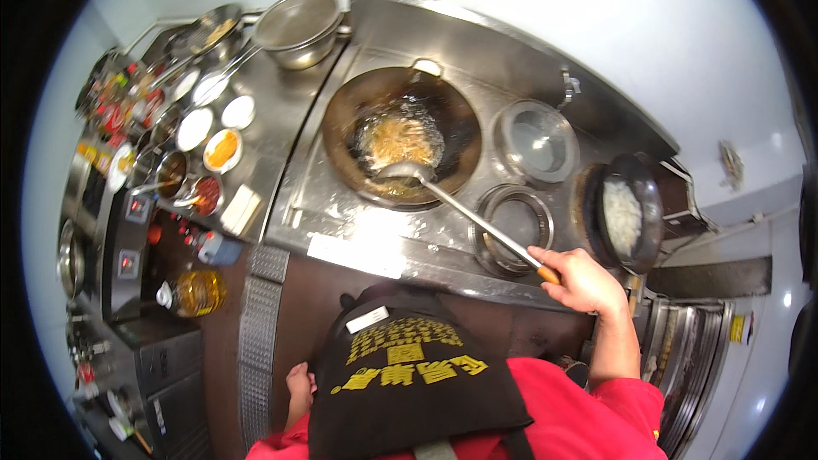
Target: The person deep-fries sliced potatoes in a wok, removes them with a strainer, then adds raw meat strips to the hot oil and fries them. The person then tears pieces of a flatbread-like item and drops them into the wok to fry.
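Observation:
My right hand [578, 281] grips the wooden end of a long-handled metal ladle [476, 220]. The bowl of the ladle dips into the near side of a large wok [463, 169] on the stove. Golden-brown food [402, 140] lies in bubbling liquid, probably oil, in the wok; its exact kind cannot be told. My left hand [300, 383] hangs beside the black apron [409, 383], away from the stove, its fingers curled, with nothing visible in it.
Right of the wok stand a round pot of liquid [537, 144], a metal ring [492, 255] and a dark pan with white pieces [623, 217]. Left are metal basins [297, 25], white bowls [222, 150] and a folded white cloth [241, 209]. An oil jug [201, 294] stands lower left.

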`<state>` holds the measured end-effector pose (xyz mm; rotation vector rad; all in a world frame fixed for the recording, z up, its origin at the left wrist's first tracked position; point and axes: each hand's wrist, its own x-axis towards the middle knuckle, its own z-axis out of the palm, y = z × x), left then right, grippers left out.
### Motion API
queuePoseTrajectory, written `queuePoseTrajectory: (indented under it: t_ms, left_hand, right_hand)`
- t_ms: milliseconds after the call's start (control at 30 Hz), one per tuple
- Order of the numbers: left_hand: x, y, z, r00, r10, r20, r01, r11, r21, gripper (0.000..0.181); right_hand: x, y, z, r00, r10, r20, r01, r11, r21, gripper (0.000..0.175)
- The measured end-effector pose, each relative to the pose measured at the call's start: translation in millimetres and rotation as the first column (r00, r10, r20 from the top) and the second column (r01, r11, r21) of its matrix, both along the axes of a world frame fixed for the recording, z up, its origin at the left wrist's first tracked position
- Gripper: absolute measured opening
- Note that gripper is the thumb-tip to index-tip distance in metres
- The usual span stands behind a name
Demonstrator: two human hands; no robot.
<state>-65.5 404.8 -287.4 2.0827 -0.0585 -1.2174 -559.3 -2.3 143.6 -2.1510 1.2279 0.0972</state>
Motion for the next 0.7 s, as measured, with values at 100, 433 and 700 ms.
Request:
queuePoseTrajectory:
  t_ms: [100, 433, 700]
  left_hand:
    - [-1, 2, -26, 0.986, 0.138, -0.091, -0.134, 0.990, 0.047, 0.018]
    - [-9, 25, -62, 0.981, 0.187, -0.056, -0.191, 0.978, -0.080, 0.019]
    - [-21, 46, -34, 0.962, 0.263, -0.073, -0.262, 0.965, 0.019, 0.019]
  right_hand:
    - [-8, 3, 8, 0.996, -0.004, -0.086, 0.005, 1.000, 0.010, 0.066]
    - [17, -36, -140, 0.989, -0.149, -0.023, 0.143, 0.976, -0.164, 0.061]
    - [47, -80, -196, 0.914, -0.318, 0.252, 0.375, 0.899, -0.225, 0.061]
